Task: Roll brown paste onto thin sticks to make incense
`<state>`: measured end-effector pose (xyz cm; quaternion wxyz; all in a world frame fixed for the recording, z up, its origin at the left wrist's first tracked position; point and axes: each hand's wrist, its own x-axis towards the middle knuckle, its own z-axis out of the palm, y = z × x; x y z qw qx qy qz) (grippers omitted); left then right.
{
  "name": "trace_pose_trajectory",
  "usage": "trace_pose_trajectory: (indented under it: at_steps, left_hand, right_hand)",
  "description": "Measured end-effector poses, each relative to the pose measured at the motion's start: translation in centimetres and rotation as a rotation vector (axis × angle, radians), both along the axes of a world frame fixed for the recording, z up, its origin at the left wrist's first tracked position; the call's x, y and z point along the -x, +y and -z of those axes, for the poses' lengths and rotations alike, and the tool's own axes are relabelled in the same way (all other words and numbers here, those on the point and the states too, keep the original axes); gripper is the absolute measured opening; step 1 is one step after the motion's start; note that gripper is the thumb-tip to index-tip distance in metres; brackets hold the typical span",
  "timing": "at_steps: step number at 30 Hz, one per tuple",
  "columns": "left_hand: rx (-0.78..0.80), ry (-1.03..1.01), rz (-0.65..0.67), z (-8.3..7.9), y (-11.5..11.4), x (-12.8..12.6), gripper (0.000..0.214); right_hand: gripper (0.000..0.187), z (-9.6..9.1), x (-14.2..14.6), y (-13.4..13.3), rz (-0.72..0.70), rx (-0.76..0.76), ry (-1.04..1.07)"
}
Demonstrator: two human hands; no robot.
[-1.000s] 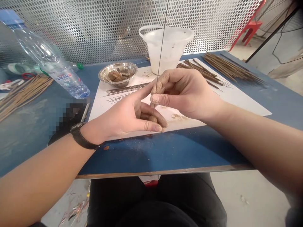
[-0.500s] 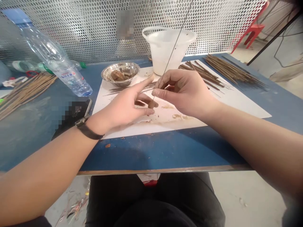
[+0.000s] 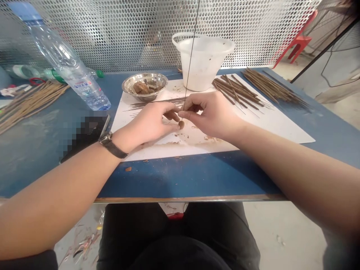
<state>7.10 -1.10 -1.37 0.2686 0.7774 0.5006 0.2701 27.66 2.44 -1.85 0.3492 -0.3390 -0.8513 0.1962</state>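
A thin dark stick [image 3: 191, 56] stands nearly upright, pinched low down between the thumb and fingers of my right hand [image 3: 213, 112]. A small round brown lump [image 3: 181, 124] sits at its lower end. My left hand [image 3: 149, 122] has its thumb against the lump and its fingers curled close to the stick. Below both hands lies a white sheet [image 3: 281, 125] dotted with brown crumbs. Thin bare sticks [image 3: 163, 102] rest on it behind my left hand. Thicker coated brown sticks [image 3: 239, 92] lie beyond my right hand.
A metal bowl [image 3: 144, 98] with brown lumps and a white bucket [image 3: 199, 67] stand at the back. At left are a water bottle [image 3: 75, 75], a dark phone [image 3: 92, 129] and tan sticks [image 3: 36, 101]. Another stick bundle [image 3: 270, 84] lies right. A perforated metal screen [image 3: 112, 37] rises behind.
The stick has swung from leaning right to nearly upright. My left hand's raised index finger has come down, and the brown lump now shows at the stick's lower end.
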Motion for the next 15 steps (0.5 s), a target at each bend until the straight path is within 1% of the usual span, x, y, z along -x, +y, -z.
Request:
trace_pose_trajectory:
  at_steps: [2, 4, 6, 9, 12, 15]
  left_hand:
    - [0.004, -0.006, -0.013, -0.03, 0.02, 0.07, 0.026]
    - [0.037, -0.054, -0.041, -0.13, -0.02, 0.01, 0.028]
    - [0.099, -0.15, -0.099, -0.29, -0.09, -0.14, 0.027]
    - [0.235, -0.365, -0.184, -0.47, -0.14, -0.39, 0.021]
    - [0.362, -0.559, -0.207, -0.47, -0.07, -0.53, 0.017]
    - [0.412, -0.619, -0.208, -0.41, 0.0, -0.52, 0.019]
  right_hand:
    - [0.022, -0.13, 0.0, -0.05, -0.007, 0.019, -0.036]
    - [0.023, -0.3, -0.02, -0.13, -0.007, 0.042, -0.056]
    - [0.024, -0.44, -0.07, -0.21, 0.0, 0.067, -0.055]
    - [0.027, -0.5, -0.23, -0.26, 0.012, 0.105, -0.043]
    - [0.029, -0.35, -0.47, -0.12, 0.029, 0.104, -0.028]
    - [0.029, -0.22, -0.75, 0.04, 0.07, 0.094, -0.006]
